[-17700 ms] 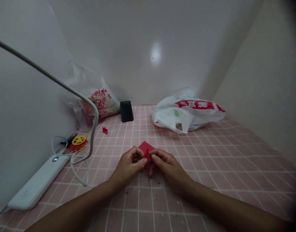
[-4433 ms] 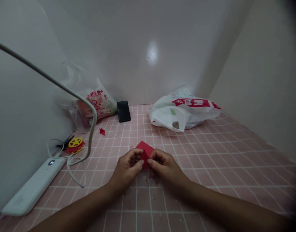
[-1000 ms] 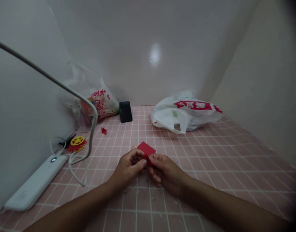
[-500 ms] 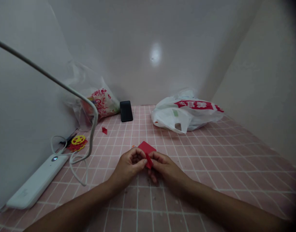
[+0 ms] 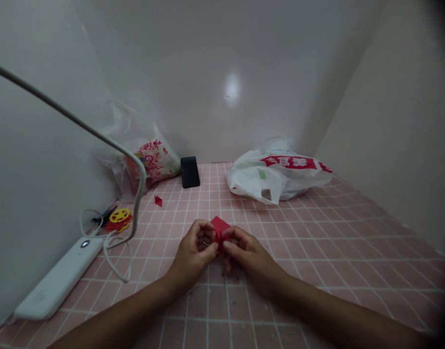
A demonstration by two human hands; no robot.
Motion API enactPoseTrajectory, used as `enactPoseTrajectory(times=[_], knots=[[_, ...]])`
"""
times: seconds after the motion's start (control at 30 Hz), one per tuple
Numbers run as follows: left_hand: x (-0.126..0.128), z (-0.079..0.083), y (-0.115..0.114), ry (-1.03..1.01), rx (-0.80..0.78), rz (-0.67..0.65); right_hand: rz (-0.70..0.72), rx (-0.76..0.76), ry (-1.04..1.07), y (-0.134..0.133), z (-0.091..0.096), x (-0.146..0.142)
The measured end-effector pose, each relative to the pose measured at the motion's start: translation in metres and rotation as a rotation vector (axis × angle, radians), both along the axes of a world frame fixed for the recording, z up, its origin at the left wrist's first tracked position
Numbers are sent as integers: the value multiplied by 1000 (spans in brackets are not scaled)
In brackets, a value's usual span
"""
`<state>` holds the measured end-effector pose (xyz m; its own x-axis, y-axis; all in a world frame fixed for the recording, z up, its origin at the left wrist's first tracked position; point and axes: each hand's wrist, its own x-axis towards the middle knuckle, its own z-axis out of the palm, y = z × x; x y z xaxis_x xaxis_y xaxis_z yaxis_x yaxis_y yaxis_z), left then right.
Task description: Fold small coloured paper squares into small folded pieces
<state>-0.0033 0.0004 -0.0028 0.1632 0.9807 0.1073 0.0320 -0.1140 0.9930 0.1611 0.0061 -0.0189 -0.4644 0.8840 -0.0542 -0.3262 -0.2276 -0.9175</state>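
A small piece of folded red paper [image 5: 220,238] is pinched between my two hands, low over the middle of the table. My left hand [image 5: 199,242] has thumb and fingers closed on its left side. On its right side, my right hand [image 5: 243,245] grips it with thumb and forefinger. Fingers hide much of the folds. Just behind the hands lies a flat red paper square [image 5: 219,223], partly covered by them. Farther back on the left sits another small folded red paper piece [image 5: 158,200].
A white power bank [image 5: 58,278] with a looping cable [image 5: 135,213] lies at the left, near yellow and red gear-shaped pieces [image 5: 119,219]. Along the back are a clear plastic bag [image 5: 159,160], a black phone [image 5: 190,172] and a white plastic bag [image 5: 257,179]. Walls enclose the pink tiled tabletop [image 5: 317,252].
Both hands stay on the folded red paper, which has been turned and now shows a different, more upright side between the fingertips. The view has tilted slightly.
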Motion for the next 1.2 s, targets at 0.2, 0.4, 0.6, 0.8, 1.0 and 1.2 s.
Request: enactPoseTrajectory(times=[0.2, 0.4, 0.6, 0.8, 1.0, 1.2], knots=[[-1, -1, 0, -97, 15, -8, -81, 75, -5, -5, 8, 0], [-2, 2, -1, -103, 67, -27, -120, 243, -52, -9, 5, 2], [-3, 2, -3, -74, 118, -26, -171, 435, -149, -9, -3, 5], [-2, 2, -4, -18, 172, 12, -197, 479, -189, -10, -5, 6], [-2, 7, -6, 31, 221, 24, -169, 439, -236, -10, -2, 8], [-2, 7, -5, -42, 171, 24, -133, 500, -243, -10, 1, 10]])
